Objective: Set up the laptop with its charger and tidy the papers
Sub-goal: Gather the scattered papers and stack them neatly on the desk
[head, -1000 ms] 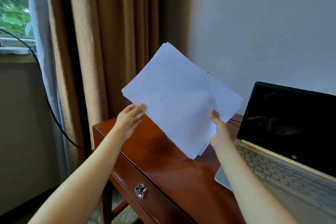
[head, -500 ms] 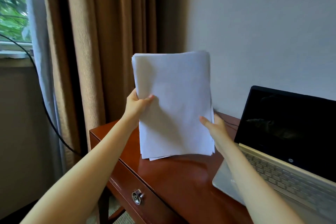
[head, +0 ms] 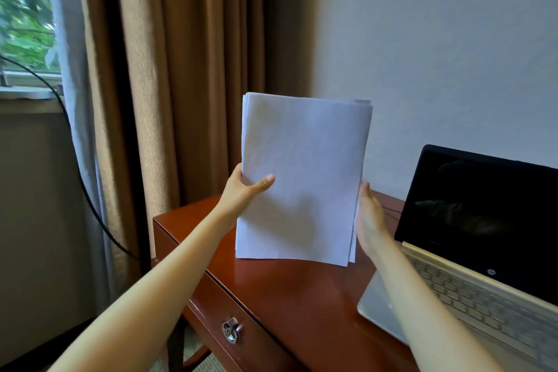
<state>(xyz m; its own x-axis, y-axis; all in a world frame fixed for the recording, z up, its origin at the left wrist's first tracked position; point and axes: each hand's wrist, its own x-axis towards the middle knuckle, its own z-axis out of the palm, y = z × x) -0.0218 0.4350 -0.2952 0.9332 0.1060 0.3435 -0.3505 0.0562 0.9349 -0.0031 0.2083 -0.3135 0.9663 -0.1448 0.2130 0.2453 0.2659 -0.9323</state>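
Note:
A stack of white papers stands upright, its lower edge down on the red-brown wooden desk. My left hand grips the stack's left edge, thumb across the front sheet. My right hand lies flat against the stack's right edge with straight fingers. An open laptop with a dark screen and pale keyboard sits on the desk at the right. A thin dark cable runs along the desk behind the papers toward the laptop; no charger brick is visible.
The desk has a front drawer with a metal pull. Brown curtains hang behind the desk's left end. A black cable droops from the window sill at left. A pale wall stands behind the desk.
The papers turned from tilted to upright and came down onto the desk. My left hand took hold of the left edge; my right hand flattened against the right edge.

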